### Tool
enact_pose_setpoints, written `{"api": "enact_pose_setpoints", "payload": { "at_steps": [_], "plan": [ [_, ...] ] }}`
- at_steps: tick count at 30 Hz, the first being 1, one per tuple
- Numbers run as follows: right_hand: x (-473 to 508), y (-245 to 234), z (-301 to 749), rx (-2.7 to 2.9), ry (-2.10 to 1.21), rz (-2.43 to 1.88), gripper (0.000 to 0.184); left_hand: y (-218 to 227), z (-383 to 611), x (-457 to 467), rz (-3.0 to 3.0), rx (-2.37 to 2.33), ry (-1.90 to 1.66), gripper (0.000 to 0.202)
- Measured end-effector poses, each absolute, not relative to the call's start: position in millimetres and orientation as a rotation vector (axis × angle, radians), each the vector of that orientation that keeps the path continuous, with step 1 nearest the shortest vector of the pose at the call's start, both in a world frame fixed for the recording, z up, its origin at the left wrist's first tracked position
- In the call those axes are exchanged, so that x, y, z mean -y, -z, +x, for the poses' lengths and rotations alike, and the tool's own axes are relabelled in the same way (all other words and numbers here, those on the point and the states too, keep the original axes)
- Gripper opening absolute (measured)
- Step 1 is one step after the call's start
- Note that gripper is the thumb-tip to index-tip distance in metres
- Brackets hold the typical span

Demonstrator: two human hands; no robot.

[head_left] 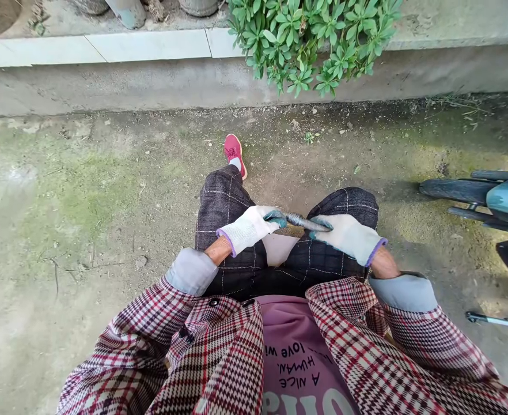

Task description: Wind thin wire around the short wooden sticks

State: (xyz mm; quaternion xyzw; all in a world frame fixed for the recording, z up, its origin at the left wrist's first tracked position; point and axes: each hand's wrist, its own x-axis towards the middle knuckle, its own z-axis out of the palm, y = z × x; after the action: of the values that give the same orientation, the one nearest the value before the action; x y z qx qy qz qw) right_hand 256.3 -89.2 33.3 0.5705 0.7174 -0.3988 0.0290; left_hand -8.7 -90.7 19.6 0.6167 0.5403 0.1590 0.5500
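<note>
Both of my hands wear white knitted gloves with teal palms and purple cuffs. Between them, above my lap, runs a short dark grey rod (301,221) with what looks like wire or cord wound around its middle. My left hand (254,226) is closed on its left end, thumb and fingers pinched together. At the other end, my right hand (349,236) grips the smooth part, with the thumb lying along it. The rod slopes slightly down to the right. My palms hide both of its ends. Below it, between my thighs, a pale flat surface (277,249) shows.
A low concrete ledge with a white tiled edge (150,46) runs across the front, bearing a leafy green plant (314,34) and pots. A two-wheeler's wheel (452,189) stands at right, near a thin metal bar (500,320). Twigs lie on the mossy ground (85,202).
</note>
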Motion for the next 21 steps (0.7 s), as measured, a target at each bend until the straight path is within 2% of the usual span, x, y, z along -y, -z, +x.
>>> {"api": "enact_pose_setpoints", "payload": {
  "at_steps": [2,3,7,10,13,17,21],
  "plan": [
    [87.8,-33.2,257.2,-2.224,1.243,1.833,0.013,-18.5,-6.7,92.0,1.438,-1.215,-0.4,0.024],
    [88.5,-34.0,256.7,-2.189,1.362,1.883,0.017,-17.6,-6.0,92.6,1.417,-1.181,-0.424,0.024],
    [96.0,-42.2,251.2,-1.808,2.152,1.995,0.04,-12.2,-5.3,94.6,1.302,-1.079,-0.489,0.02],
    [98.1,-51.4,250.9,-1.611,2.443,1.893,0.049,-4.9,-8.2,94.0,1.341,-1.063,-0.481,0.02],
    [95.7,-57.6,255.1,-1.581,2.422,1.687,0.044,2.6,-13.9,89.7,1.379,-1.131,-0.45,0.021],
    [93.9,-52.8,258.0,-1.858,2.12,1.268,0.034,1.4,-19.9,83.8,1.433,-1.18,-0.45,0.021],
    [95.0,-37.8,257.6,-2.14,1.696,1.453,0.011,-10.4,-18.6,86.3,1.551,-1.225,-0.389,0.021]
  ]
}}
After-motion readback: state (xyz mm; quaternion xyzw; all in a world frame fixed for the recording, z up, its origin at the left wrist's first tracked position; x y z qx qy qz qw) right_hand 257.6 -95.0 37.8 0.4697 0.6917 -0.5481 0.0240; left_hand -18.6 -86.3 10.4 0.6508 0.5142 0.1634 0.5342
